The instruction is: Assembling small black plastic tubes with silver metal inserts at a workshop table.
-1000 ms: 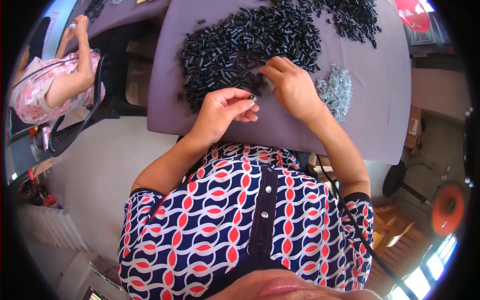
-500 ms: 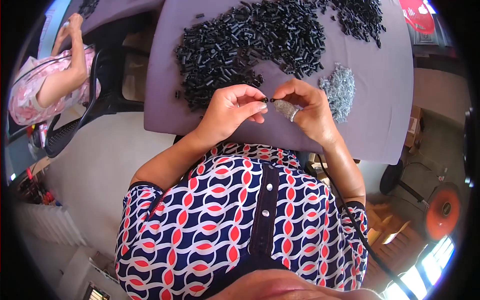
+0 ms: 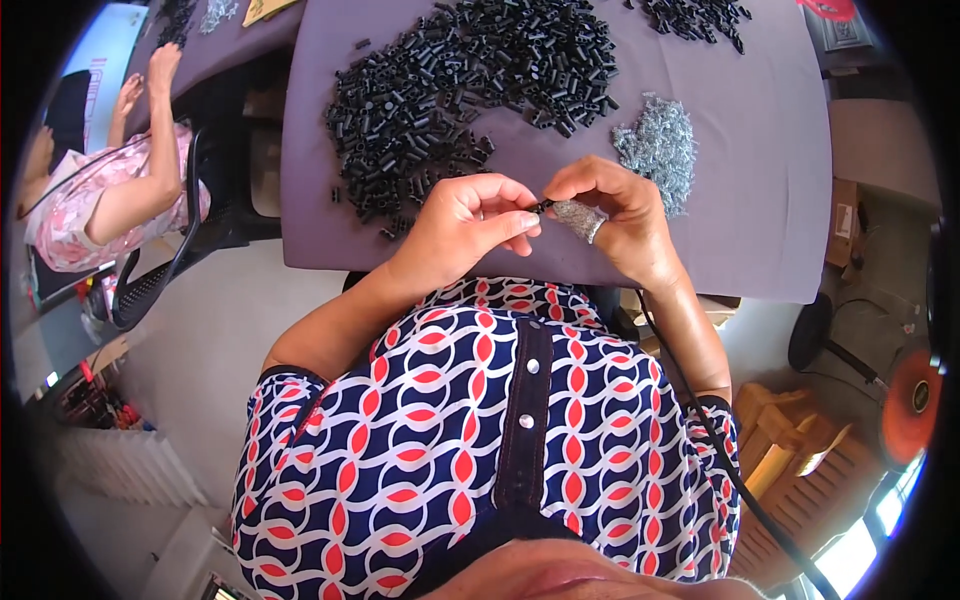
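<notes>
Moved closer together in half a second, left hand [image 3: 462,222] and right hand [image 3: 622,215] clamp fingers on a black piece [image 3: 542,207] over the tabletop [image 3: 755,200], near the black pile [image 3: 480,65]; steady, straight alignment should serve best.

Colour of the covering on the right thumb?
Silvery grey thumb covering, right hand; best in head view.

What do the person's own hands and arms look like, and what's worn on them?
The left hand looks bare; the right hand wears a greyish, rough-textured cover on its thumb. Short navy sleeves with white loops, red ovals and dark edges leave the forearms uncovered. A black cable passes by the right sleeve.
</notes>
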A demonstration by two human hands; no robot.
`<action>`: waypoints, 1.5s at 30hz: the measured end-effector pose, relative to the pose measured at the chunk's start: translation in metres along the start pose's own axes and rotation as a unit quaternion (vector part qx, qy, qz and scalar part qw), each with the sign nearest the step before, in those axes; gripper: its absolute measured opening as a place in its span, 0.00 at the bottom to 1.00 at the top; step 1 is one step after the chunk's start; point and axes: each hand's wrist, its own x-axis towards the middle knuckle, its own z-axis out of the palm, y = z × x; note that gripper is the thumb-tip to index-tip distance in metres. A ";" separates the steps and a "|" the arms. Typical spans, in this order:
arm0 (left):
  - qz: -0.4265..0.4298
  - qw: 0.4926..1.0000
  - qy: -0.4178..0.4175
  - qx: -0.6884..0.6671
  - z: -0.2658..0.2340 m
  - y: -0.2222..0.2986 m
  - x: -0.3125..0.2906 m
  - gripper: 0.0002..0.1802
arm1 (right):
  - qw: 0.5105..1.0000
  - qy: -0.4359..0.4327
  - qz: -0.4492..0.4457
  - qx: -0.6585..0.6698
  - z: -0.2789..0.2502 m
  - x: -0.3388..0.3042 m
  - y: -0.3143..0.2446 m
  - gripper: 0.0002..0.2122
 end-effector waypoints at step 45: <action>0.064 0.997 0.037 -0.004 -0.004 -0.024 0.022 0.07 | 0.994 0.074 0.049 -0.064 -0.004 0.003 0.018 0.13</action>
